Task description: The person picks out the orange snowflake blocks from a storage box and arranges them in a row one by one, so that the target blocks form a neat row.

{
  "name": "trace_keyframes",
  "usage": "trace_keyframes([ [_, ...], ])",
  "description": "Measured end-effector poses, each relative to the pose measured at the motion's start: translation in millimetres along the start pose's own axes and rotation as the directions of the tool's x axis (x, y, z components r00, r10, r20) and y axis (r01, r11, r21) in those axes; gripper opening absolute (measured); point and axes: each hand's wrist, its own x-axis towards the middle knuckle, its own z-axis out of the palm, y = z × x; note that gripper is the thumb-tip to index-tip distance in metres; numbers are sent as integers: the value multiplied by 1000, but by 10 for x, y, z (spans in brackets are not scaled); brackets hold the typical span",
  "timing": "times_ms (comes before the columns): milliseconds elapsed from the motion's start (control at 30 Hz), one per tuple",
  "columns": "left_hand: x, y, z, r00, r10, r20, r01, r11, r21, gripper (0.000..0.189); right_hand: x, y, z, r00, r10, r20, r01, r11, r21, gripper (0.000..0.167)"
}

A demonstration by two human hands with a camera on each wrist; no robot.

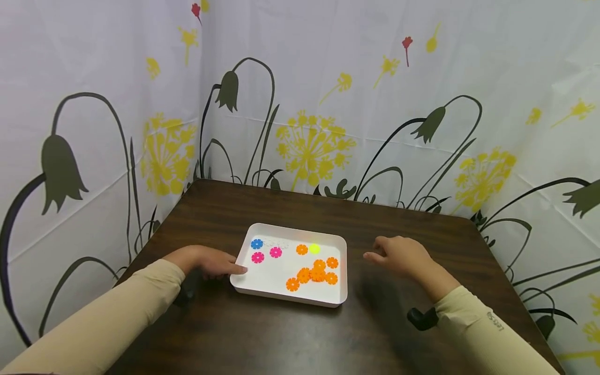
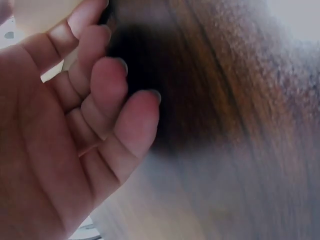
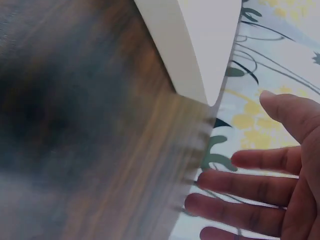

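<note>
On the brown table [image 1: 290, 336], head view: a white tray [image 1: 269, 273] is lying with orange flower pieces [image 1: 332, 262], pink flower pieces [image 1: 275, 252], a blue flower piece [image 1: 257, 244] and a bright yellow piece [image 1: 314, 249] inside.
Left hand, head view: the left hand [image 1: 213, 261] is pinching the tray's left rim, its thumb [image 1: 240, 269] pressing over the edge.
Right hand, head view: the right hand [image 1: 400, 255] is hanging near the tray's right side, apart from it.
Left wrist view: four fingers [image 2: 109, 82] are curling close together.
Right wrist view: the fingers are stretching out straight, the thumb sticking apart; the tray's corner is showing nearby.
</note>
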Motion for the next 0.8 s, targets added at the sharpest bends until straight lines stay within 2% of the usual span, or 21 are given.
trace_keyframes([
  [200, -24, 21, -25, 999, -1, 37, 1, 1000, -4, 68, 263, -269, -103, 992, -101, 70, 102, 995, -5, 34],
  [333, -35, 11, -12, 999, -3, 34, 3, 1000, -25, 71, 448, -528, -70, 973, -202, 112, 205, 979, -16, 26],
  [533, -56, -2, 11, 1000, 20, -1, -20, 999, -28, 65, 638, -885, 147, 936, -294, 195, 312, 948, -68, 29],
  [700, -57, 0, 40, 999, 37, -31, -38, 999, -11, 59, 653, -1023, 364, 901, -366, 233, 399, 910, -114, 29],
  [800, -65, -7, 49, 999, 32, -42, -33, 999, -12, 60, 649, -1079, 448, 889, -393, 235, 428, 896, -120, 26],
])
